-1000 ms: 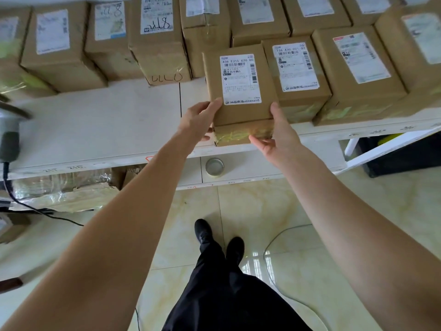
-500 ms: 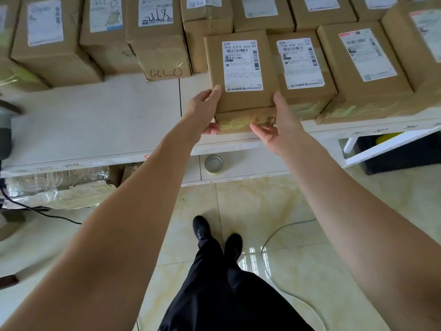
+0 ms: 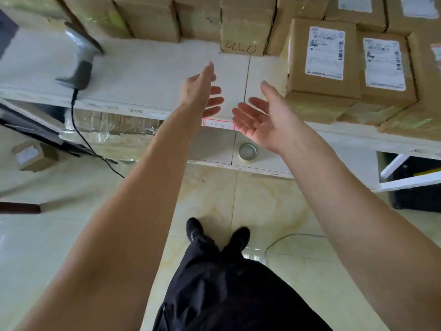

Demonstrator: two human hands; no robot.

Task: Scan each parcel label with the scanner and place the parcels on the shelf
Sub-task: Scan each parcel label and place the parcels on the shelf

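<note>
Now that the parcel (image 3: 323,60) sits shelved, both hands have let go.

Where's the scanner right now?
In the head view the scanner stands on the white shelf at far left, its black cable hanging over the edge, well left of both empty hands.

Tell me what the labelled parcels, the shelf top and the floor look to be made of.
Parcels: brown corrugated cardboard by the look, matte, with white paper labels and glossy clear tape on the edges. Shelf top: likely painted or laminated board, smooth white, with a seam. Floor: polished tile, probably ceramic or marble-look; veined, reflective, with grout lines.
</note>
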